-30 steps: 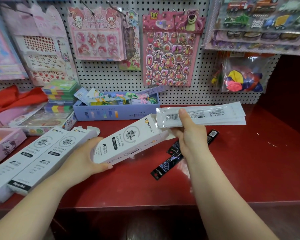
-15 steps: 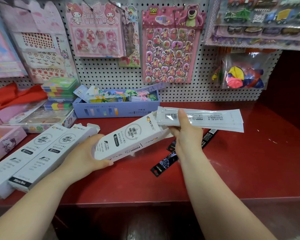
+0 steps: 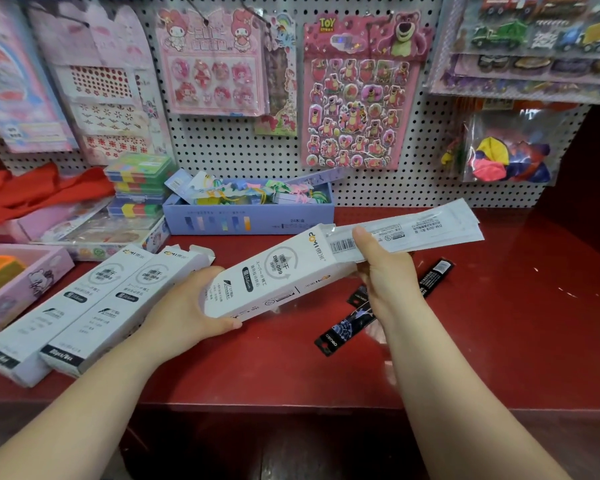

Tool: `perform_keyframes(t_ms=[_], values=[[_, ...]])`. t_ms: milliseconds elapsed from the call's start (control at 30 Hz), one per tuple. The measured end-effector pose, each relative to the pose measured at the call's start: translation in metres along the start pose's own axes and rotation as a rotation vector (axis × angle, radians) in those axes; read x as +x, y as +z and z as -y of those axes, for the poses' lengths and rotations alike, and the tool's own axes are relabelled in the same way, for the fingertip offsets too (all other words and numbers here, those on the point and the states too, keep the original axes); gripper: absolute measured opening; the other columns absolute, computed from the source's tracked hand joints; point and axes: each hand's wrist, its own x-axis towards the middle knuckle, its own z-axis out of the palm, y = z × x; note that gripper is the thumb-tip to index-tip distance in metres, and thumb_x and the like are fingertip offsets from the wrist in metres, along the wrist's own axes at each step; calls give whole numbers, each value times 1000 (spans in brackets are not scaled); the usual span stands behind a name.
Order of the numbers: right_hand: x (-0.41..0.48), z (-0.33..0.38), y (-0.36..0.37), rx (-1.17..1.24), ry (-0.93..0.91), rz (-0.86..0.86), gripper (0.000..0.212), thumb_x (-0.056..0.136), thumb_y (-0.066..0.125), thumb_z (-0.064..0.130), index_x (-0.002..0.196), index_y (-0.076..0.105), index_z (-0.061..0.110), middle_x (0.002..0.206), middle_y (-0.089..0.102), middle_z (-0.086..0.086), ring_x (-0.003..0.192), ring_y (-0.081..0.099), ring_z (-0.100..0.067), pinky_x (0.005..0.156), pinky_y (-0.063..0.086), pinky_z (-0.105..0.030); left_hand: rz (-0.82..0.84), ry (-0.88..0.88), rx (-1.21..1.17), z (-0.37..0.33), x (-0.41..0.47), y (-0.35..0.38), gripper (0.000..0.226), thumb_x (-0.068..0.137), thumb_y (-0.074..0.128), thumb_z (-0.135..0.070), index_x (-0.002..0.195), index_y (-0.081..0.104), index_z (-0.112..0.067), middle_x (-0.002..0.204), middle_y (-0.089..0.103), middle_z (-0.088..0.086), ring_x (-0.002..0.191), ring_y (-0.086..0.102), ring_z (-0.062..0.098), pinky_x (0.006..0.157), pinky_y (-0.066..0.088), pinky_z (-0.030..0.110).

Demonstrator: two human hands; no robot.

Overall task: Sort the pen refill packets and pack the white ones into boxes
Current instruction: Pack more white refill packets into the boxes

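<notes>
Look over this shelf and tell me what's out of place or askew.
Black packets lie loose and slanted on the red shelf, partly under the right hand, apart from the white goods. At left, one white box lies with its far end flap open. Nothing looks spilled or damaged.

White pegboard wall (image 3: pixel 413 174) hung with sticker sheets (image 3: pixel 357 98); glossy red counter (image 3: pixel 499 323) below, dark red side panel right.

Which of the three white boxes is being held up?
The tilted box that the left hand grips, with white packets at its open end. The other two boxes lie side by side on the red shelf.
</notes>
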Motion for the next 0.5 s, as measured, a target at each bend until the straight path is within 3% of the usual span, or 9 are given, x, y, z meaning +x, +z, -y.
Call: perform_keyframes(t_ms=[133,233,367,433,500], values=[[-3,4,-2,-88,-30,78,4,83,62,17,83,59,17,83,65,0,73,61,-14,50,51,-20,16,16,26,2,2,1,50,62,81,-16,77,42,-44,87,50,-24,82,45,-10,70,29,5],[-6,4,0,-113,-7,110,6,82,64,16,79,59,19,79,65,1,72,62,-14,65,54,-28,21,16,33,2,2,2,50,63,80,-16,77,41,-44,85,50,-26,79,45,-10,66,28,2],[-9,-1,4,-158,17,168,7,83,63,21,77,60,22,80,65,5,78,61,-11,80,48,-28,30,0,40,3,3,3,50,62,81,-19,79,42,-45,90,52,-24,87,50,7,71,35,13],[-9,-1,5,-200,40,181,9,86,58,30,84,61,21,90,67,4,89,60,-15,89,45,-32,33,-12,64,5,5,4,50,61,81,-20,78,41,-45,90,52,-23,91,51,11,73,39,26],[-8,3,4,-215,54,179,23,91,47,36,102,58,19,102,65,1,97,57,-16,90,45,-30,23,-11,69,6,5,4,52,61,81,-20,78,40,-47,90,52,-25,91,51,11,75,39,29]])
